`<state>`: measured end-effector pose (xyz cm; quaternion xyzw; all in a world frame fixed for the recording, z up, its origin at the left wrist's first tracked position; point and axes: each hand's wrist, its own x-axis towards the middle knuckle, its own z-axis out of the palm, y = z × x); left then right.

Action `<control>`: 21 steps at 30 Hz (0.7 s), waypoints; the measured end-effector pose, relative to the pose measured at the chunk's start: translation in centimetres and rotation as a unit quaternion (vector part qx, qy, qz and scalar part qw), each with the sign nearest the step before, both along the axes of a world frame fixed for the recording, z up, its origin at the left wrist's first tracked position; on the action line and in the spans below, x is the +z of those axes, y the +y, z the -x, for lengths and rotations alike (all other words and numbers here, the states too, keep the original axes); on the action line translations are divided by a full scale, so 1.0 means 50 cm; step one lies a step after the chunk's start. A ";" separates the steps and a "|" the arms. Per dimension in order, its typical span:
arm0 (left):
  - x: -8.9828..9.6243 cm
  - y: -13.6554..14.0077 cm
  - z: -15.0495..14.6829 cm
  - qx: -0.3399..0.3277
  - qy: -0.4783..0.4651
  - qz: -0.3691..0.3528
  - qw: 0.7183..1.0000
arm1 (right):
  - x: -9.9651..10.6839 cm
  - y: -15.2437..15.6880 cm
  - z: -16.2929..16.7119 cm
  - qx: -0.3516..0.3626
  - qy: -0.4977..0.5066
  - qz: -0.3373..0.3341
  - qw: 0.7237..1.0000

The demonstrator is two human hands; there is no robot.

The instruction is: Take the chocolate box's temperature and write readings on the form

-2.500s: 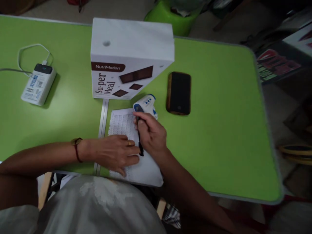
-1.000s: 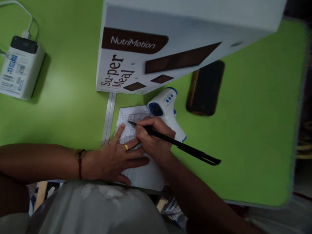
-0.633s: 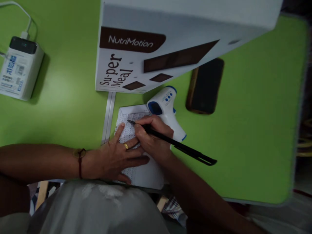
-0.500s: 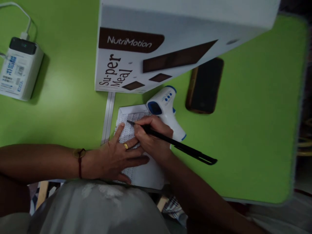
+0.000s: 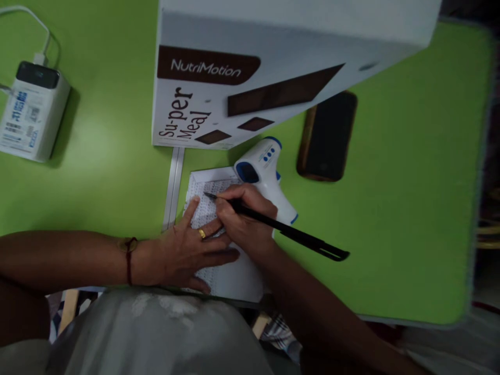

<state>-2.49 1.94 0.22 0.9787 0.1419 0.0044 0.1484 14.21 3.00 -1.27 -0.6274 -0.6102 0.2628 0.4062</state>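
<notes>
My right hand [image 5: 248, 216] grips a black pen [image 5: 297, 235], its tip on a sheet of paper [image 5: 244, 278] covered on the left in rows of small handwriting. My left hand [image 5: 199, 245] lies flat on that sheet with fingers spread, a gold ring on one finger; its fingertips come up against the right hand. Just beyond the right hand rests a white and blue infrared thermometer [image 5: 269, 179], overlapping the paper's upper right corner. Part of the writing is hidden beneath both hands.
A large white box [image 5: 203, 99] with brown print stands behind the paper. To its right is a dark phone [image 5: 328, 138]. At the far left sits a white power bank [image 5: 33, 117] with a cable [image 5: 42, 28]. A metal strip [image 5: 174, 192] crosses the green table [image 5: 410, 208].
The pen's rear end has tilted very slightly, while its tip stays at almost the same spot on the paper. The left hand keeps its place.
</notes>
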 end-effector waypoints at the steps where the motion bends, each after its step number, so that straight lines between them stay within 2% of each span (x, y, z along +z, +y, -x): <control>1: 0.000 0.000 0.000 0.000 -0.001 -0.002 1.000 | 0.000 0.000 0.000 -0.002 0.003 0.001 1.000; 13: 0.001 0.001 -0.002 -0.003 -0.003 0.000 1.000 | -0.013 -0.007 -0.008 0.006 -0.011 -0.019 1.000; 21: 0.009 0.004 0.000 -0.014 0.022 0.007 1.000 | -0.013 0.003 0.001 -0.038 0.022 -0.026 0.999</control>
